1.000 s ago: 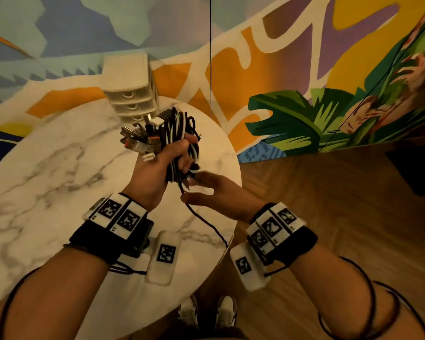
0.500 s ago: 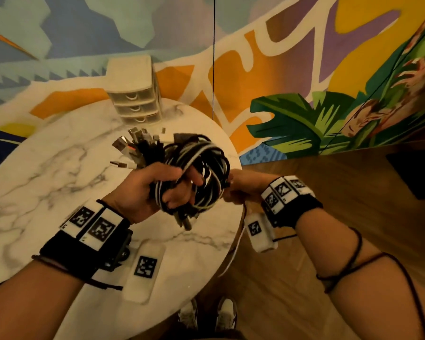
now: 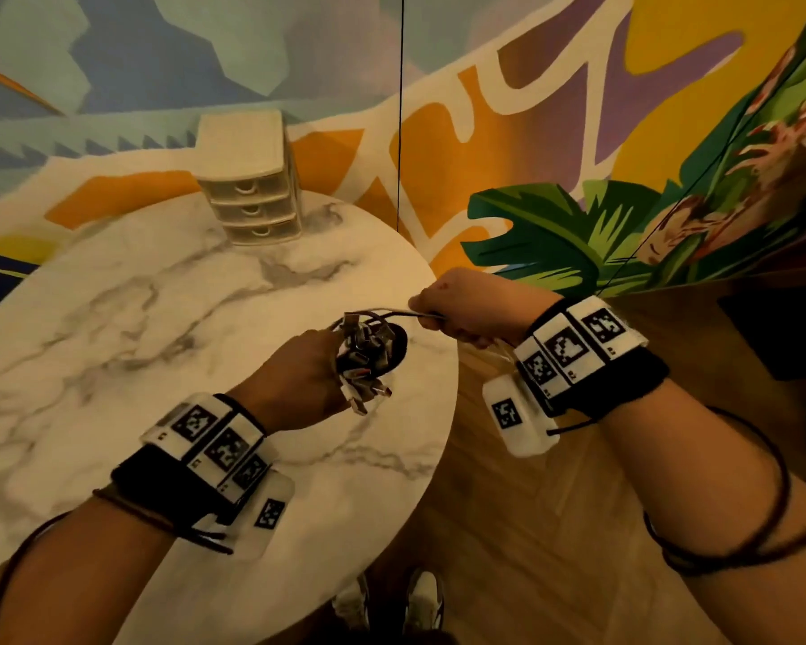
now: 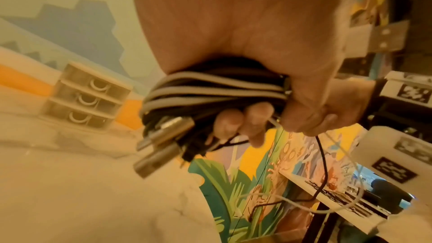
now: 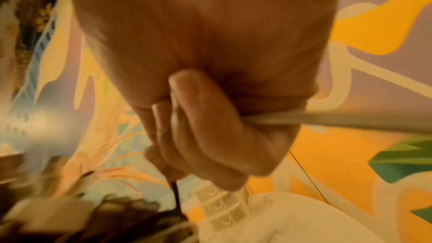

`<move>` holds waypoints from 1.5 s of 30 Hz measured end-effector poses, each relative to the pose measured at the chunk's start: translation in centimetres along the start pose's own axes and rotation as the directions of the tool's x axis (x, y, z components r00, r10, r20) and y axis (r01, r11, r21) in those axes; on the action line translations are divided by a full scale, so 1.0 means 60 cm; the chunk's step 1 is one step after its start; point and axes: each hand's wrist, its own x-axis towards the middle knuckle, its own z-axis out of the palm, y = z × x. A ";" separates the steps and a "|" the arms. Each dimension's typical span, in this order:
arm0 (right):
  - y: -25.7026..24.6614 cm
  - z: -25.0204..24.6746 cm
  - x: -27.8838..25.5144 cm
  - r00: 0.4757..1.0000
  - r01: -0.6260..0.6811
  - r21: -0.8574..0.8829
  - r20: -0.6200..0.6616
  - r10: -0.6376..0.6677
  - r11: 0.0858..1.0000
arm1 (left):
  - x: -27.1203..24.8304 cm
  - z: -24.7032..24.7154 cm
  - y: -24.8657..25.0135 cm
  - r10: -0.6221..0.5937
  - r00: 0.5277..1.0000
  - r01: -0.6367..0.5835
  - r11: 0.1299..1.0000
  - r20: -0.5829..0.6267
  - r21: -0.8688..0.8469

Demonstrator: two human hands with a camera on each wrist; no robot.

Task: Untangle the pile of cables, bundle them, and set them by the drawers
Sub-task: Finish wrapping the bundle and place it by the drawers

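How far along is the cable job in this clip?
Done: cables gathered into one bundle gripped by the left hand. In hand: the right hand pulls loose strands taut from it. Left: securing the bundle and setting it by the drawers.

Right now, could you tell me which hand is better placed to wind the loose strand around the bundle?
The right hand. It grips the pale strand stretched out from the cable bundle and is free to circle it. The left hand is fully closed around the bundle, so it should just hold steady.
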 end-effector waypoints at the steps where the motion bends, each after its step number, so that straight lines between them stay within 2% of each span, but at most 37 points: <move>1: -0.006 0.008 -0.001 1.000 0.016 -0.001 -0.010 -0.016 1.000 | 0.003 0.007 -0.005 -0.014 0.998 0.014 1.000 -0.058 0.006; 4: -0.007 0.041 0.006 0.991 0.093 0.091 -0.102 -0.084 0.991 | 0.011 0.016 0.003 -0.028 0.978 0.016 0.998 -0.208 -0.062; 6: -0.002 0.058 0.013 0.973 0.123 0.208 -0.215 -0.077 0.971 | 0.015 0.016 0.015 -0.044 0.968 -0.014 0.973 -0.245 -0.230; 9: -0.001 0.078 0.020 0.952 0.163 0.282 -0.296 -0.076 0.945 | 0.028 0.017 0.031 -0.201 0.945 0.050 0.868 -0.259 -0.494; 11: -0.004 0.090 0.022 0.935 0.214 0.284 -0.337 -0.112 0.935 | 0.037 0.020 0.034 -0.306 0.923 0.094 0.766 -0.232 -0.636; 14: -0.009 0.105 0.019 0.921 0.269 0.362 -0.369 -0.128 0.893 | 0.044 0.027 0.051 -0.346 0.911 0.050 0.633 -0.224 -0.772; 18: -0.010 0.122 0.010 0.929 0.296 0.537 -0.355 -0.107 0.790 | 0.053 0.031 0.071 -0.371 0.902 -0.054 0.413 -0.222 -0.909; 21: -0.001 0.152 -0.001 0.934 0.321 0.534 -0.315 -0.168 0.783 | 0.066 0.025 0.072 -0.434 0.886 -0.031 0.290 -0.160 -0.957; 24: 0.021 0.188 -0.006 0.944 0.320 0.515 -0.247 -0.220 0.795 | 0.074 0.010 0.075 -0.446 0.883 -0.093 0.141 -0.147 -0.986; 26: 0.047 0.206 0.003 0.963 0.271 0.569 -0.166 -0.214 0.777 | 0.072 -0.001 0.072 -0.402 0.904 -0.126 0.076 -0.146 -0.989; 28: 0.074 0.207 0.016 0.986 0.166 0.625 -0.104 -0.129 0.762 | 0.064 -0.004 0.064 -0.298 0.946 -0.117 0.049 -0.126 -0.992; 30: 0.101 0.191 0.033 0.993 0.116 0.591 -0.043 -0.113 0.799 | 0.051 -0.004 0.055 -0.206 0.975 -0.073 0.075 -0.087 -0.994; 32: 0.113 0.163 0.042 0.978 0.106 0.448 0.113 -0.174 0.888 | 0.033 0.000 0.048 -0.103 0.994 -0.030 0.136 -0.044 -0.990; 34: 0.109 0.135 0.047 0.936 0.074 0.267 0.314 -0.159 0.961 | 0.016 0.005 0.042 -0.008 1.000 0.000 0.243 -0.002 -0.970; 37: 0.094 0.107 0.053 0.886 0.062 -0.051 0.462 -0.031 0.997 | -0.002 0.001 0.041 0.037 0.995 0.069 0.447 0.096 -0.892; 39: 0.093 0.089 0.056 0.875 0.057 -0.119 0.484 0.008 0.991 | -0.007 -0.007 0.049 0.046 0.987 0.102 0.548 0.151 -0.830; 41: 0.101 0.069 0.057 0.884 0.029 -0.100 0.467 0.021 0.995 | -0.012 -0.019 0.064 0.070 0.980 0.101 0.638 0.189 -0.764; 42: 0.105 0.056 0.055 0.901 0.016 -0.117 0.432 0.036 0.993 | -0.014 -0.025 0.067 0.065 0.977 0.108 0.676 0.205 -0.729; 45: 0.104 0.024 0.050 0.956 0.074 -0.333 0.291 0.028 0.940 | -0.020 -0.032 0.070 0.009 0.956 0.172 0.792 0.292 -0.586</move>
